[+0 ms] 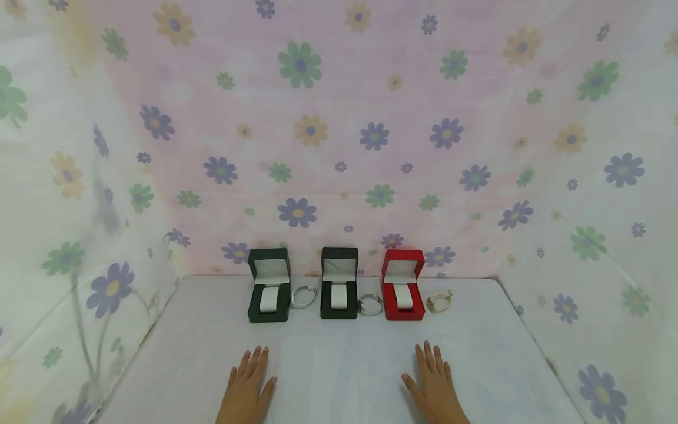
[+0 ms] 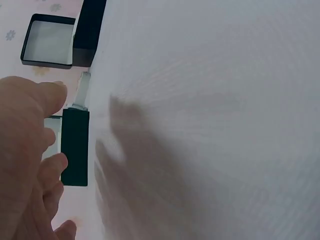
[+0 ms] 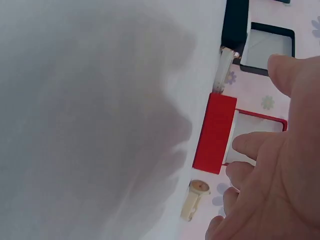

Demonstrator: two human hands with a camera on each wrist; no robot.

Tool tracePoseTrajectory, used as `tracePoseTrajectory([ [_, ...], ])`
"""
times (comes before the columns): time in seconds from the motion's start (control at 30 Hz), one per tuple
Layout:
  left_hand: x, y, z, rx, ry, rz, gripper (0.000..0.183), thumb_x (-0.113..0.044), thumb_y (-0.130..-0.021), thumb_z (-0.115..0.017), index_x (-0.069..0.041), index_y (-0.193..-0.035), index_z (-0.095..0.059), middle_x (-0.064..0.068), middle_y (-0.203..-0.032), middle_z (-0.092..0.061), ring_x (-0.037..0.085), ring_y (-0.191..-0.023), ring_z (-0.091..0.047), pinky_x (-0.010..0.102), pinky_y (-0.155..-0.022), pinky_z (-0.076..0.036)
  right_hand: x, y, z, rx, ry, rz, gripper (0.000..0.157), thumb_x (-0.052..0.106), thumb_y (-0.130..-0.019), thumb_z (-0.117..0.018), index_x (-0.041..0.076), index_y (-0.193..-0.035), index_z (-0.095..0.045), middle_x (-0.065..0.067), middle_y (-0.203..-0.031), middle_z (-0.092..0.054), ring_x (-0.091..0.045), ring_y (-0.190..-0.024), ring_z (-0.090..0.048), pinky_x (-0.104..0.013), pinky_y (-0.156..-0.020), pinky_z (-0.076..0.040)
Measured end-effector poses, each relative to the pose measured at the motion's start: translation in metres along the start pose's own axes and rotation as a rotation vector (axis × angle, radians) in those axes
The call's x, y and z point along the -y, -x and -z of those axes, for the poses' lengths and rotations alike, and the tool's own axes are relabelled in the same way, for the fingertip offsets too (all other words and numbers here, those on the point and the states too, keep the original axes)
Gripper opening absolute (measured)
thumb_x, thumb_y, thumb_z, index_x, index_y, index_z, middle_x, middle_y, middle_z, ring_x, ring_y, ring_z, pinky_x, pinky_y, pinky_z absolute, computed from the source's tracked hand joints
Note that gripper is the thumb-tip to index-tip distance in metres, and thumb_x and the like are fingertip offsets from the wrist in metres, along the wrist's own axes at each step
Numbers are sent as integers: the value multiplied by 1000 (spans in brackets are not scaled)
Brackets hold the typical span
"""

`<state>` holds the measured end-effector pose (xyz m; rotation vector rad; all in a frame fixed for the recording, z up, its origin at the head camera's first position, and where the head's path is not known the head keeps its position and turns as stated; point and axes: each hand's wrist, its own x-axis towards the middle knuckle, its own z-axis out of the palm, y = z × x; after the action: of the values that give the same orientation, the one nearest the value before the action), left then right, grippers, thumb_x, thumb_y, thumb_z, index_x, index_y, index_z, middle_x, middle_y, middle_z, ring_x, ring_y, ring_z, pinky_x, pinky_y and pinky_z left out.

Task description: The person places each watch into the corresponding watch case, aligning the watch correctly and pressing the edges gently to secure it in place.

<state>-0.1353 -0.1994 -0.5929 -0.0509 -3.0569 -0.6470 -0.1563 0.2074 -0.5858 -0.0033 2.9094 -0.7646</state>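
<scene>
My left hand (image 1: 245,386) is held over the front left of the white table, fingers straight and pointing forward, holding nothing. Over the front right, my right hand (image 1: 435,386) lies the same way, its palm bare in the right wrist view. Beyond them stand three watch boxes with raised lids and white cushions inside: a green box (image 1: 269,318) at left, a darker green box (image 1: 339,314) in the middle, a red box (image 1: 404,315) at right. To the right of each box is a watch: a silver watch (image 1: 304,297), another silver watch (image 1: 370,304) and a gold-toned watch (image 1: 439,301).
A white cloth covers the table (image 1: 339,365). Right behind the boxes rises a pink flower-print curtain (image 1: 339,147). Pale flowered sheets close off the left side (image 1: 79,194) and the right side (image 1: 593,194).
</scene>
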Motion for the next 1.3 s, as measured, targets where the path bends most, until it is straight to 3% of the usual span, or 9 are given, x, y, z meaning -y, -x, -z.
tracePoseTrajectory([
  [0.33, -3, -6, 11, 4, 141, -19, 60, -19, -95, -71, -7, -150, -50, 15, -153, -51, 41, -144, -42, 63, -113, -38, 14, -6, -1, 141, -209, 132, 79, 42, -99, -63, -5, -155, -33, -33, -163, -19, -54, -152, -8, -77, -117, -5],
  [0.57, -4, -18, 29, -22, 149, -76, 53, -15, -96, -70, -9, -146, -55, 15, -145, -58, 37, -135, -53, 57, -111, -45, 36, -17, -3, 291, -229, 214, 75, 46, -100, -61, 3, -156, -36, -24, -165, -26, -49, -151, -17, -76, -114, -22],
  [0.7, -7, -29, 47, -81, 150, -144, 52, -11, -95, -71, -9, -145, -56, 10, -143, -61, 34, -131, -57, 55, -108, -48, 53, -26, 1, 294, -232, 357, 65, 41, -103, -59, 4, -154, -41, -18, -162, -36, -43, -149, -31, -69, -115, -30],
  [0.77, -4, -37, 53, -157, 184, -229, 53, -6, -92, -73, -6, -143, -58, 9, -139, -64, 33, -127, -61, 52, -105, -51, 63, -34, 2, 303, -271, 421, 59, 36, -104, -58, 4, -152, -43, -15, -158, -42, -40, -146, -38, -66, -114, -35],
  [0.87, 4, -52, 59, -271, 288, -350, 58, 3, -87, -76, -4, -142, -58, 8, -130, -70, 33, -121, -65, 32, -105, -52, 78, -49, 2, 334, -408, 476, 50, 26, -105, -57, 2, -148, -48, -17, -152, -50, -39, -140, -46, -60, -113, -41],
  [0.93, 10, -63, 63, -326, 378, -412, 62, 7, -84, -77, -3, -142, -58, 9, -123, -73, 34, -120, -65, 16, -107, -45, 89, -60, 1, 355, -522, 486, 44, 20, -106, -56, 0, -145, -51, -20, -148, -54, -41, -136, -50, -54, -111, -46],
  [1.03, 18, -78, 69, -366, 467, -427, 64, 7, -84, -78, -7, -143, -57, 8, -118, -75, 25, -125, -63, 2, -106, -29, 105, -75, 0, 357, -635, 510, 38, 15, -106, -54, 0, -141, -55, -24, -143, -57, -44, -131, -54, -43, -109, -50],
  [1.17, 28, -97, 76, -349, 515, -401, 63, -2, -87, -78, -9, -145, -56, 10, -120, -74, 17, -132, -56, 7, -107, -34, 126, -94, -1, 308, -672, 554, 35, 14, -106, -54, 0, -138, -58, -23, -138, -61, -40, -127, -59, -34, -105, -53],
  [1.3, 35, -111, 81, -268, 547, -372, 63, -6, -88, -78, -6, -146, -54, 15, -121, -73, 36, -135, -51, 38, -110, -49, 145, -111, -5, 310, -733, 515, 35, 15, -106, -54, -1, -137, -60, -20, -136, -63, -33, -125, -62, -36, -106, -53],
])
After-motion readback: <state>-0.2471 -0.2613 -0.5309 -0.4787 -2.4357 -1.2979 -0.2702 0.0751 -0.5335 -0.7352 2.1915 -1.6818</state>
